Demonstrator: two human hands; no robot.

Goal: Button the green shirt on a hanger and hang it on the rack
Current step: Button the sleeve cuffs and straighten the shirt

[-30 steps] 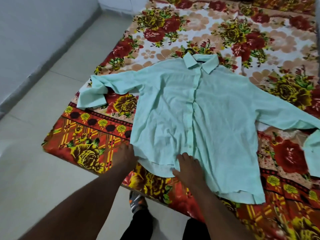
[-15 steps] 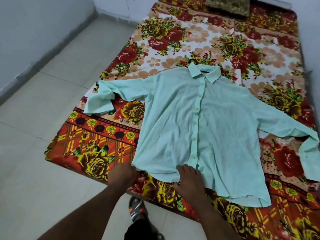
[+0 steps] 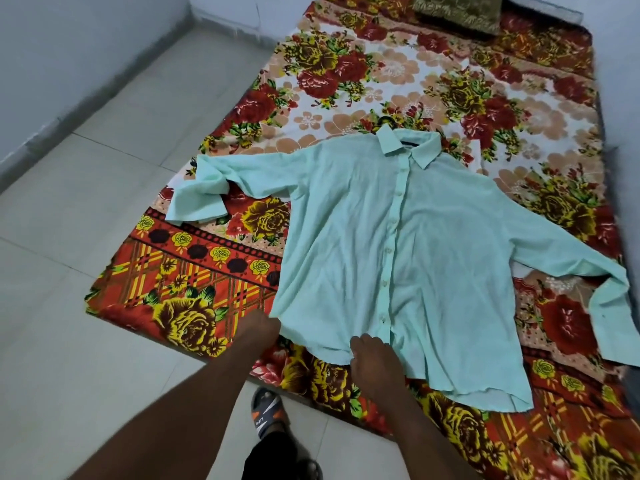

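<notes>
Green shirt (image 3: 346, 254) lies face up and flat on the floral bedspread (image 3: 194, 271), collar far, hem near; the hanger (image 3: 387, 122) hook shows just beyond the collar. Compared with one second ago, the hem below the placket (image 3: 391, 237) sits smoother and the front reads closed to the bottom, so I judge buttoning finished and lifting next. My left hand (image 3: 259, 329) is curled on the near-left hem corner. My right hand (image 3: 372, 355) rests bent fingers on the hem under the placket; pinching or pressing, I cannot tell. No rack is in view.
</notes>
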